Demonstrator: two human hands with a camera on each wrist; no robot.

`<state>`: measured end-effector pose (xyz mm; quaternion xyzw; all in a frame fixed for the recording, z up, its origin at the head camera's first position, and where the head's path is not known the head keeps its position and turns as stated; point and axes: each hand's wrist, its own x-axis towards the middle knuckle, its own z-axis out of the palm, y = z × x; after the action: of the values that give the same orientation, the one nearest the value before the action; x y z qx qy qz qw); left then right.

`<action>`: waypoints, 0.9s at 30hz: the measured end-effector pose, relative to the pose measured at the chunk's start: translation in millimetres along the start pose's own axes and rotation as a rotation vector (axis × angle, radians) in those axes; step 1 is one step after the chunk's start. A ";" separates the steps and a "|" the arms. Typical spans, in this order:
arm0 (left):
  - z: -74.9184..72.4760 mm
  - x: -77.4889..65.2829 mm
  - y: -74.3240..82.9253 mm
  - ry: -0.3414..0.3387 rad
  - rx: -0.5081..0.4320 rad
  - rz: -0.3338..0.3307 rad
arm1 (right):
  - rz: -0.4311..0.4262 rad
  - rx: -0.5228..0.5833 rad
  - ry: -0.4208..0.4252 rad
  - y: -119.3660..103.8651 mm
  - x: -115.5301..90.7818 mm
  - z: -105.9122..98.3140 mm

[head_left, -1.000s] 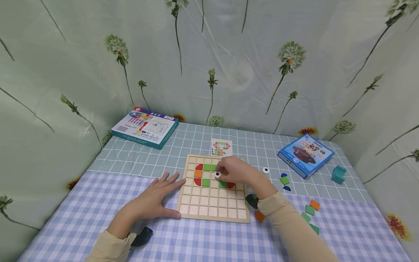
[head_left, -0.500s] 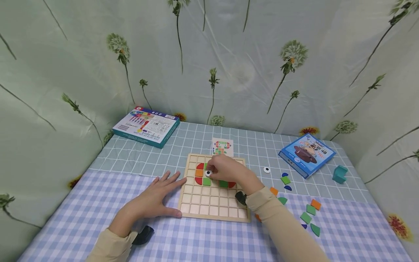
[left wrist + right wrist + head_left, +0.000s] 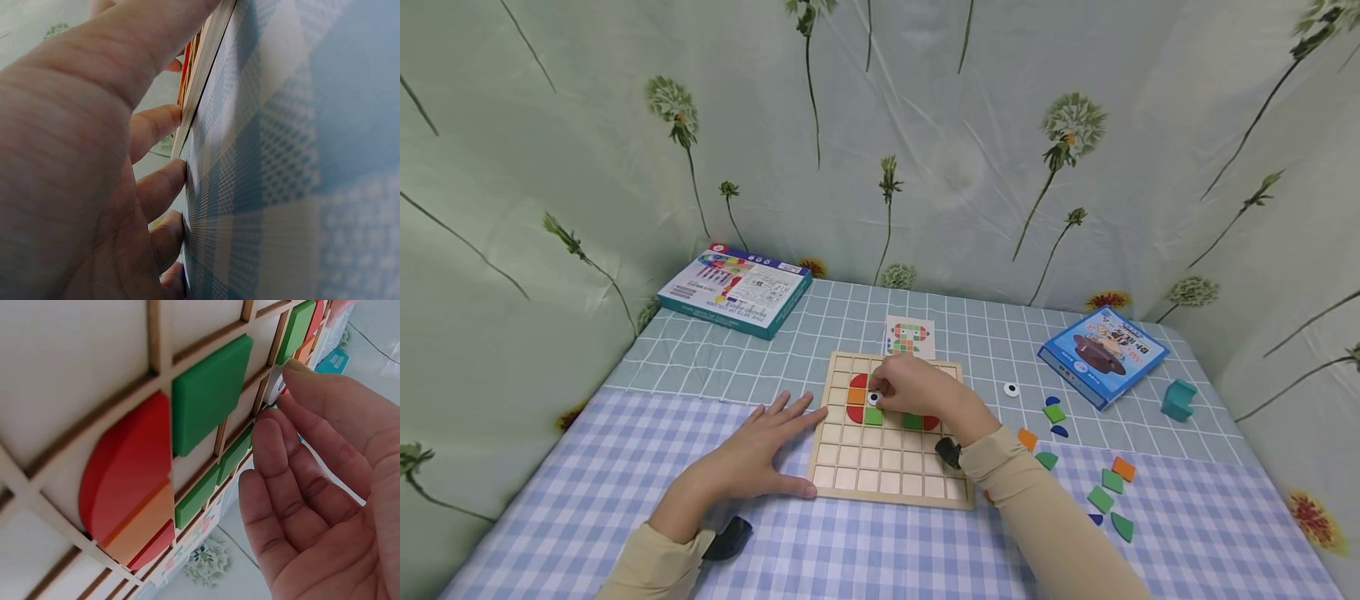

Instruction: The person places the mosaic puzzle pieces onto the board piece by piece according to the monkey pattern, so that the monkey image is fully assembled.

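My right hand is over the upper part of a wooden grid board. Its thumb and fingers pinch a round white eye piece with a black dot, right at a cell beside an orange square. The right wrist view shows the white piece low in the grid at the fingertips. Red, orange and green pieces, such as a green square, sit in nearby cells, some hidden by this hand. My left hand lies with spread fingers along the board's left edge, its thumb at the near corner.
Behind the board lies a pattern card. A second eye piece and several loose pieces, including a green square, lie to the right. A blue box, a teal holder and a flat teal-edged box stand further off.
My right hand has moved left across the board with the eye piece, then stayed nearly in place over the last half second. My left hand keeps its place at the board's edge.
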<state>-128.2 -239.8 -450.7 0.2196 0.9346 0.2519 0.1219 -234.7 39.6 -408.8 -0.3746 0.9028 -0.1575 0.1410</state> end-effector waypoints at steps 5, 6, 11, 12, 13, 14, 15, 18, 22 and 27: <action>0.1 0.1 -0.2 0.000 0.002 -0.002 | 0.006 0.007 0.005 0.0 -3.1 -1.6; 0.3 0.2 -0.3 0.000 0.002 -0.003 | 0.013 0.016 0.009 0.6 -4.4 -2.2; 0.8 0.6 -0.6 0.000 -0.001 -0.005 | 0.065 0.066 0.041 8.7 -15.2 -7.5; 0.8 0.6 -0.8 0.001 -0.002 -0.005 | 0.071 0.068 0.047 11.4 -17.9 -9.3; 0.9 0.8 -0.7 0.001 -0.001 -0.004 | 0.076 0.069 0.054 14.9 -20.9 -10.9; 1.0 0.9 -0.7 0.001 0.000 -0.003 | 0.084 0.068 0.059 18.4 -24.0 -12.7; 1.0 0.9 -0.8 0.000 0.000 -0.002 | 0.099 0.071 0.060 21.9 -27.4 -14.7; 1.0 0.8 -1.0 -0.001 -0.002 -0.001 | 0.148 0.062 0.071 33.8 -37.7 -20.5; 0.7 0.8 -1.3 0.002 0.002 0.001 | 0.246 0.065 0.078 50.0 -52.9 -28.5; 1.4 1.3 -1.7 0.007 0.005 0.005 | 0.315 0.068 0.119 74.4 -77.5 -35.3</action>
<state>-129.4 -239.9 -453.0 0.2217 0.9350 0.2506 0.1176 -242.2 151.6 -395.0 -0.2134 0.9513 -0.1857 0.1228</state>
